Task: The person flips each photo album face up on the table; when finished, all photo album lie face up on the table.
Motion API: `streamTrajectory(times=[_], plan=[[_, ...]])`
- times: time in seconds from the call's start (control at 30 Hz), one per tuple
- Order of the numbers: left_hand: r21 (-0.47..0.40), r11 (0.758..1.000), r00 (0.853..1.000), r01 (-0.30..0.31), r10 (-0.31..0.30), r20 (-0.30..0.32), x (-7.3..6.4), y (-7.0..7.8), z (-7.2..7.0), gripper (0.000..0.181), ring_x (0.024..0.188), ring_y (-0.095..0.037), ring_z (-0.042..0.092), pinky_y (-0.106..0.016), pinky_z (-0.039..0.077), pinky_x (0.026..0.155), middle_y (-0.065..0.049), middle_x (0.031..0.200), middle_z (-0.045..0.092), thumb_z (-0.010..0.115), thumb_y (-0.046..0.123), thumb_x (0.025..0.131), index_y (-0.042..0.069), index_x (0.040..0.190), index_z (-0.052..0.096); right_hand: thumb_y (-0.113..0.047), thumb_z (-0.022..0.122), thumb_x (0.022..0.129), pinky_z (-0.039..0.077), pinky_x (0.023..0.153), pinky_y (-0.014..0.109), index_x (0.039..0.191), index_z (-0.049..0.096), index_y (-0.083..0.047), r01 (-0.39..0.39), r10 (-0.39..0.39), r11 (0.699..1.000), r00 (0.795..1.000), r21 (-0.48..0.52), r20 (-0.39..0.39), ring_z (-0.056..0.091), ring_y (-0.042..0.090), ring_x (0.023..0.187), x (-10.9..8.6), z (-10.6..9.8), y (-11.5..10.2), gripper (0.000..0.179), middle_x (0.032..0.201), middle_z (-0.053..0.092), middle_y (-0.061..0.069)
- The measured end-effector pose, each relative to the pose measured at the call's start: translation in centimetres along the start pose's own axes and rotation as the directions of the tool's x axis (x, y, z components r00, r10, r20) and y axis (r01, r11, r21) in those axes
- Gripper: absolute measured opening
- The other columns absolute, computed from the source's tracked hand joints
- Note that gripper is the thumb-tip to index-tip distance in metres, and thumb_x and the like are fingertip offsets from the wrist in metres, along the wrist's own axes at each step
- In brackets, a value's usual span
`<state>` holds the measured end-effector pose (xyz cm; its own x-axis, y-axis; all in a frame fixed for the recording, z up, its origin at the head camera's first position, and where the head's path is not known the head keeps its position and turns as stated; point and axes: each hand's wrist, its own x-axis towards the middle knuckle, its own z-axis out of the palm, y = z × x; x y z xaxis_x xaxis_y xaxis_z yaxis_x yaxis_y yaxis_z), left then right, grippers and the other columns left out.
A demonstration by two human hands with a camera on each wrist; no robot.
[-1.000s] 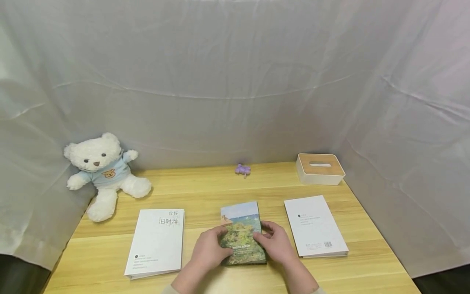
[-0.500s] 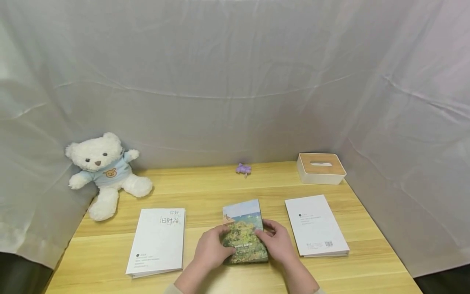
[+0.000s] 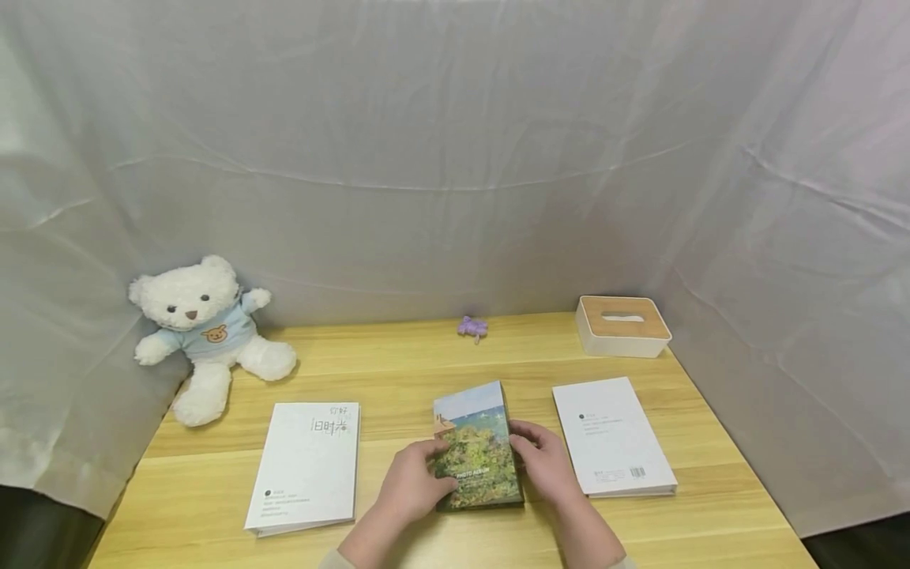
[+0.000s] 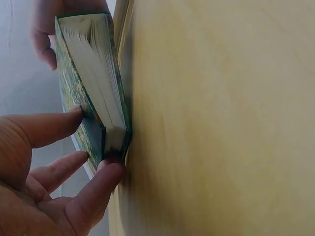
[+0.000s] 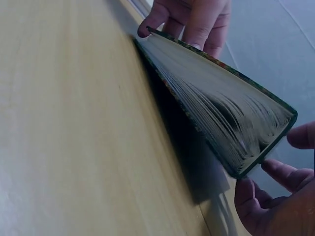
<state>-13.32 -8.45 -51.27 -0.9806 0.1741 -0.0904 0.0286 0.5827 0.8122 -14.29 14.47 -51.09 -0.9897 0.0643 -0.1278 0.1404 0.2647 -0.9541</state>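
A small photo album [image 3: 475, 450] with a painted seaside garden cover is between both hands, face up. My left hand [image 3: 412, 478] holds its left edge. The thumb and a finger lie on the cover, and another fingertip is at the lower corner in the left wrist view. At the right, the fingertips of my right hand [image 3: 546, 466] grip the spine. In the right wrist view the dark green spine [image 5: 270, 147] is tilted up off the table, with a shadow below. The album's white pages [image 4: 91, 64] show fanned at the lower end, between the covers.
White albums lie on either side, one at left [image 3: 306, 466] and one at right [image 3: 613, 435]. Farther back on the wooden table [image 3: 370, 359] are a white teddy bear [image 3: 213, 340], a small purple item [image 3: 472, 326] and a tissue box [image 3: 622, 325]. Grey cloth hangs behind.
The album's right side has risen and the album has shifted slightly right. My right thumb has slid off the cover to the right edge. The left hand keeps its hold.
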Motion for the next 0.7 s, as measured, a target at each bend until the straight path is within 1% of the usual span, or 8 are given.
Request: streamTrajectory(times=[0.03,0.13,0.27,0.33,0.47,0.53,0.6,0.7], plan=[[0.000,1.000,1.000,-0.002,0.002,0.002,0.0,0.0,0.0,0.062,0.126,-0.045,0.061,-0.065,0.049,0.105,-0.022,0.137,0.067,0.091,0.013,0.077,-0.002,0.133,0.069,-0.010,0.060,0.105,0.060,0.088,0.042,0.137,0.064,0.009,-0.002,0.002,1.000,1.000,0.011,0.001,0.068,0.034,0.112,0.1,0.0,0.1,0.037,0.130,0.068,0.024],[-0.004,1.000,1.000,-0.006,0.006,0.012,0.0,0.0,-0.1,0.062,0.113,-0.045,0.065,-0.063,0.050,0.104,-0.021,0.137,0.067,0.091,0.013,0.079,-0.003,0.134,0.068,-0.006,0.060,0.103,0.060,0.091,0.043,0.136,0.064,0.010,-0.013,0.013,0.999,1.000,0.037,0.006,0.068,0.034,0.113,0.2,-0.1,0.2,0.037,0.128,0.069,0.024],[0.008,1.000,1.000,-0.010,0.010,0.015,-0.1,0.1,-0.3,0.060,0.114,-0.046,0.065,-0.064,0.049,0.105,-0.020,0.136,0.069,0.090,0.014,0.079,-0.002,0.133,0.069,-0.005,0.062,0.102,0.061,0.087,0.041,0.135,0.065,0.010,-0.009,0.009,0.999,1.000,0.050,0.016,0.069,0.032,0.108,0.2,-0.1,0.1,0.037,0.125,0.070,0.022],[0.026,1.000,1.000,-0.014,0.014,0.013,-0.1,0.1,-0.4,0.058,0.128,-0.047,0.060,-0.066,0.047,0.106,-0.020,0.135,0.069,0.091,0.015,0.079,-0.001,0.131,0.071,-0.005,0.063,0.101,0.060,0.084,0.039,0.134,0.065,0.010,-0.004,0.003,0.998,1.000,0.062,0.020,0.069,0.030,0.104,0.2,-0.2,0.0,0.036,0.124,0.070,0.022],[0.038,0.999,1.000,-0.008,0.007,0.014,-0.3,0.2,-0.6,0.055,0.124,-0.048,0.059,-0.066,0.050,0.102,-0.026,0.135,0.064,0.091,0.015,0.079,0.000,0.128,0.073,-0.005,0.064,0.101,0.061,0.080,0.038,0.134,0.065,0.010,0.001,-0.003,0.997,1.000,0.078,0.024,0.069,0.028,0.102,0.0,-0.3,-0.4,0.036,0.124,0.069,0.023],[0.038,0.999,1.000,-0.003,0.003,0.017,-0.3,0.2,-0.7,0.054,0.116,-0.045,0.062,-0.062,0.054,0.096,-0.027,0.135,0.061,0.091,0.015,0.079,0.001,0.128,0.073,-0.005,0.063,0.101,0.061,0.081,0.039,0.135,0.064,0.011,-0.002,-0.001,0.996,1.000,0.087,0.025,0.069,0.029,0.104,-0.1,-0.3,-0.6,0.037,0.126,0.068,0.024],[0.028,1.000,1.000,0.002,-0.003,0.023,-0.3,0.2,-0.7,0.054,0.104,-0.036,0.065,-0.053,0.058,0.086,-0.025,0.134,0.060,0.091,0.015,0.080,0.000,0.129,0.073,-0.004,0.064,0.101,0.061,0.081,0.039,0.135,0.064,0.011,-0.002,0.000,0.995,1.000,0.098,0.024,0.069,0.029,0.105,-0.2,-0.3,-0.8,0.037,0.128,0.068,0.025],[0.021,1.000,1.000,0.002,-0.002,0.029,-0.4,0.1,-0.7,0.055,0.090,-0.023,0.061,-0.037,0.056,0.071,-0.022,0.130,0.059,0.090,0.014,0.082,-0.002,0.131,0.071,-0.003,0.063,0.101,0.061,0.079,0.038,0.135,0.064,0.011,-0.001,-0.001,0.994,1.000,0.106,0.024,0.070,0.029,0.104,-0.3,-0.3,-1.1,0.036,0.128,0.068,0.025]])
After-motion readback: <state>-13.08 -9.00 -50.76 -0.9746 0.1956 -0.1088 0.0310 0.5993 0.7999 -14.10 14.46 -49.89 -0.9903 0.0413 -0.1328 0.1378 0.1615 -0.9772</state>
